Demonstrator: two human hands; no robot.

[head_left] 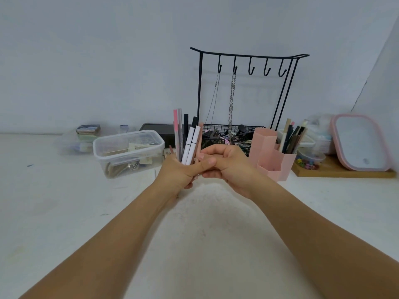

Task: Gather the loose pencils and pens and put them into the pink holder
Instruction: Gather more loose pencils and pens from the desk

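Observation:
My left hand (179,173) holds a bundle of pens and pencils (187,139) upright above the white table (64,212); several stick up, pink, white and black. My right hand (224,165) is closed against the left one, its fingertips on a brownish pencil at the bundle's right edge. The pink holder (269,156) stands just right of my hands, its compartments open at the top; I see nothing inside the near ones. Behind it, more pens and pencils (292,137) stand in a white container.
A clear plastic box with lid (129,152) sits left of my hands. A black wire rack with hooks, chains and a basket of clips (248,93) stands behind. A pink-rimmed mirror (360,143) leans on a wooden board (345,172) at the right.

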